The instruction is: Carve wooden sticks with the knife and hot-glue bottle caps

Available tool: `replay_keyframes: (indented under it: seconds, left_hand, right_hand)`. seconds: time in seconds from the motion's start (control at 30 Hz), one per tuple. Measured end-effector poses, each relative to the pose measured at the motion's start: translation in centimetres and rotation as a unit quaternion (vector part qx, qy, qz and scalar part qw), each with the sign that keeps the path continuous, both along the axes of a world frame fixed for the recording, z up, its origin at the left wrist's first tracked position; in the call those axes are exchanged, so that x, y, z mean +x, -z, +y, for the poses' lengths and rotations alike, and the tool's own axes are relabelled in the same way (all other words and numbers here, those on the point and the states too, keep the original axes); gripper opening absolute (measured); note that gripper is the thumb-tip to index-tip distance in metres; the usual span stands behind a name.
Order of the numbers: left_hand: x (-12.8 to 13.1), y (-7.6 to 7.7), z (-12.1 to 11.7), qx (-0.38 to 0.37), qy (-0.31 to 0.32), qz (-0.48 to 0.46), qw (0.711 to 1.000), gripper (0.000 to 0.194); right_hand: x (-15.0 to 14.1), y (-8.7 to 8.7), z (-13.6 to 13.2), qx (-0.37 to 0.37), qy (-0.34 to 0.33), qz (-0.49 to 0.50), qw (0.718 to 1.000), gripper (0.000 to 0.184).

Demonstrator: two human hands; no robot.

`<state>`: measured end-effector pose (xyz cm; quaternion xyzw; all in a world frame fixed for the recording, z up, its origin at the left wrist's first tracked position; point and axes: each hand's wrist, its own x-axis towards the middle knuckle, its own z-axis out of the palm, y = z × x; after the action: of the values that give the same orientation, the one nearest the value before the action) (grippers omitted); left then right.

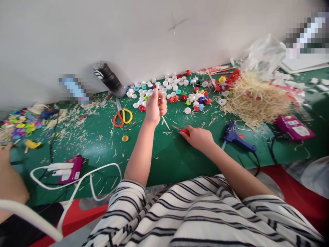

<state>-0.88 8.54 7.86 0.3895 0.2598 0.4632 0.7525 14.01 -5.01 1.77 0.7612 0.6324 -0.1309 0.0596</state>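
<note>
The left hand fingers are closed on a thin stick pointing down toward the desk. The right hand grips a red tool just beside it.

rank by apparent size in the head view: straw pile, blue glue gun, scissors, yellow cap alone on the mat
1. straw pile, clearly largest
2. blue glue gun
3. scissors, close to the glue gun in apparent size, so that order is unsure
4. yellow cap, smallest

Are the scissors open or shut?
Shut. The scissors lie flat on the green table, their red and yellow handles together and blades closed.
</note>
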Motion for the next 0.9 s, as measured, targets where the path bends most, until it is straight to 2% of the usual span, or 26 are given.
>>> replay_keyframes:
  seconds: [0.23, 0.33, 0.5, 0.67, 0.77, 0.9]
  left_hand:
    - [0.0, 0.1, -0.1, 0.015, -0.005, 0.030, 0.999, 0.055]
    - [-0.1, 0.4, 0.0, 0.034, -0.001, 0.039, 0.999, 0.053]
    - [-0.2, 0.4, 0.1, 0.008, -0.005, 0.025, 1.000, 0.052]
    - [-0.2, 0.4, 0.0, 0.016, 0.010, 0.019, 1.000, 0.051]
    - [-0.2, 0.4, 0.0, 0.022, 0.013, 0.016, 1.000, 0.050]
    - [-0.2, 0.4, 0.1, 0.011, 0.011, 0.015, 1.000, 0.050]
  right_hand:
    - [0.6, -0.2, -0.4, -0.006, -0.021, 0.032, 0.999, 0.048]
    - [1.0, -0.1, -0.8, 0.025, -0.035, 0.073, 0.996, 0.041]
    - [0.9, -1.2, -1.8, 0.091, -0.107, 0.143, 0.980, 0.042]
    - [0.5, -3.0, -2.5, 0.134, -0.120, 0.183, 0.967, 0.044]
    - [0.6, -3.5, -2.6, 0.175, -0.137, 0.185, 0.957, 0.045]
    - [1.0, -4.0, -2.5, 0.191, -0.163, 0.159, 0.955, 0.046]
